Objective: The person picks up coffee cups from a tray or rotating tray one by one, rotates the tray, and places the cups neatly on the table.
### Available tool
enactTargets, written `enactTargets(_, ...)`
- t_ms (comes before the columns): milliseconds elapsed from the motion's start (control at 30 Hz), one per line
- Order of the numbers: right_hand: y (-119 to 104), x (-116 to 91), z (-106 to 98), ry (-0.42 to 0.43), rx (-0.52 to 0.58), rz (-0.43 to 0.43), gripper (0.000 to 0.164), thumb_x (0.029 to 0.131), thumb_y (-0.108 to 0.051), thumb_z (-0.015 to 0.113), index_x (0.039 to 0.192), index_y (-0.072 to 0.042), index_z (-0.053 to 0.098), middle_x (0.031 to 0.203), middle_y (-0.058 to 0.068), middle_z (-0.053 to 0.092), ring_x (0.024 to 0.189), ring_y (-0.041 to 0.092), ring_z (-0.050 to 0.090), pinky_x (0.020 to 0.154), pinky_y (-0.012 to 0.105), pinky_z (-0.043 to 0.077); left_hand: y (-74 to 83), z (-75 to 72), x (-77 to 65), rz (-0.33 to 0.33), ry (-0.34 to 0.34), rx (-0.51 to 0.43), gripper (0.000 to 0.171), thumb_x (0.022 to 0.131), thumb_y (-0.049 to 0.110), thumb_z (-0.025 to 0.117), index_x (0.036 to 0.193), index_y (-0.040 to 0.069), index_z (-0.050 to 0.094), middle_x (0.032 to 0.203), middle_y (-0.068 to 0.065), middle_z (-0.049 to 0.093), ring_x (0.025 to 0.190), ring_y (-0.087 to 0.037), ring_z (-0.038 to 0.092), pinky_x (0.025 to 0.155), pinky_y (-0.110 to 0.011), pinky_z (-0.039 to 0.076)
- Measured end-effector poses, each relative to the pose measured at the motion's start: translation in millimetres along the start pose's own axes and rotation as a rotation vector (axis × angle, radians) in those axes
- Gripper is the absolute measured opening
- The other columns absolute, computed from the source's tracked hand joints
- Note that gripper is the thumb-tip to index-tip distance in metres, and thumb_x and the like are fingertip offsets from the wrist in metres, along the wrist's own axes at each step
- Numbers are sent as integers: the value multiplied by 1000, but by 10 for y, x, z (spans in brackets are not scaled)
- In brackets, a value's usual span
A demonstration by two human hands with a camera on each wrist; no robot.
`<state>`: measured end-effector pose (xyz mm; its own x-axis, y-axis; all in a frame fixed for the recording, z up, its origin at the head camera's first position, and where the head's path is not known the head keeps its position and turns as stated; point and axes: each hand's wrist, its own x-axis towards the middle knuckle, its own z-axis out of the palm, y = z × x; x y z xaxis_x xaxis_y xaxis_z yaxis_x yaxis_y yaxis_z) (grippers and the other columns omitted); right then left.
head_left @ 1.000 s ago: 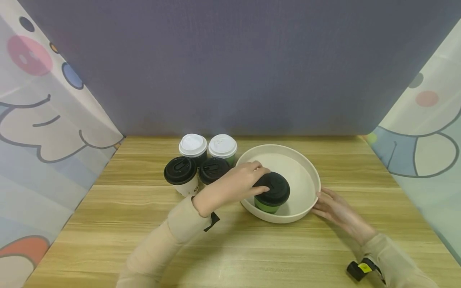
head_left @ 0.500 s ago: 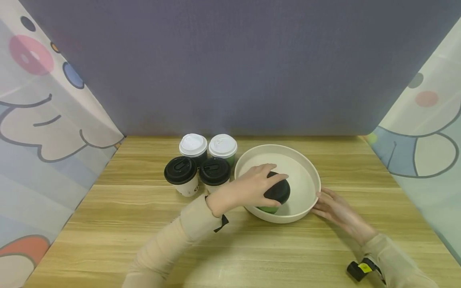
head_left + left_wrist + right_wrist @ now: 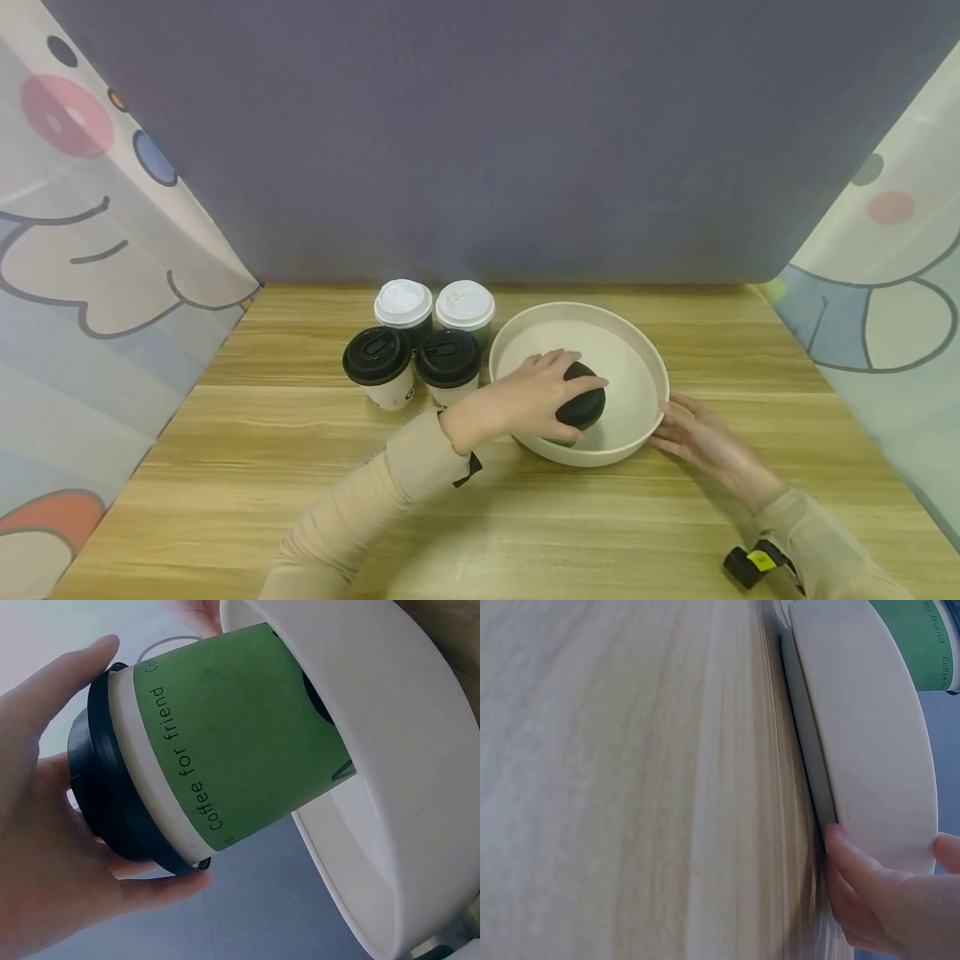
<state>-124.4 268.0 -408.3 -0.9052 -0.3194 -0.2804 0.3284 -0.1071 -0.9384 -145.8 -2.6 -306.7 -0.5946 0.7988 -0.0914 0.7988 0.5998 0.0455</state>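
Observation:
A green paper coffee cup (image 3: 232, 727) with a black lid (image 3: 585, 408) stands in a round cream bowl (image 3: 633, 379). My left hand (image 3: 534, 398) reaches over the bowl's left side and grips the lid, fingers and thumb spread round its edge. "Coffee for friend" is printed on the cup's sleeve in the left wrist view; the bowl's wall hides its base there. At the bowl's right side, my right hand (image 3: 705, 442) holds the wall, with the thumb at the rim and fingers (image 3: 855, 859) underneath in the right wrist view.
Left of the bowl, two black-lidded cups, one left (image 3: 378, 367) and one right (image 3: 448, 358), stand before two white-lidded cups, one left (image 3: 403, 304) and one right (image 3: 465, 306). A grey panel (image 3: 480, 142) rises behind the wooden table (image 3: 247, 467).
My left hand has moved right, from the near side of the cup to round its lid. The right hand and bowl stay in place.

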Motion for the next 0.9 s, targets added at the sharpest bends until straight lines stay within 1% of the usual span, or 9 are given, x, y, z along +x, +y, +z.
enactTargets(100,-4,-5,0,-6,7,1,71,95,-22,37,136,6,-14,105,-3,54,97,10,56,86,31,44,12,-14,-3,-7,-9,-21,68,78,50,58,137,27,32,138,-13,28,125,-28,30,96,-40,34)
enactTargets(200,-6,-8,5,2,3,7,71,95,-22,38,136,6,-13,105,-3,54,97,10,56,86,31,44,16,-19,-1,-5,3,-25,67,77,49,60,135,26,35,135,-13,31,123,-26,33,93,-38,38)
enactTargets(433,4,-11,4,8,-23,7,71,95,-23,39,137,6,-11,107,-1,52,98,11,56,88,33,44,1,0,11,17,81,26,62,74,48,63,128,24,43,126,-11,37,111,-23,42,82,-34,44)
enactTargets(667,-8,-1,5,8,-8,9,71,95,-24,38,137,5,-11,107,-2,53,97,11,56,87,32,44,-38,29,8,28,123,30,62,72,49,65,125,23,45,121,-10,38,104,-22,45,77,-32,45)
enactTargets(767,-8,-1,8,6,2,9,71,95,-23,38,136,5,-12,106,-3,53,97,11,56,87,32,44,-57,15,-10,34,146,32,61,71,49,65,123,23,46,120,-10,38,103,-22,44,75,-32,45)
enactTargets(900,0,-4,14,13,6,15,72,95,-23,40,137,5,-12,104,-3,54,96,10,57,87,32,44,-84,-51,-61,39,186,23,60,71,48,65,122,22,47,120,-10,38,104,-22,44,76,-33,44)
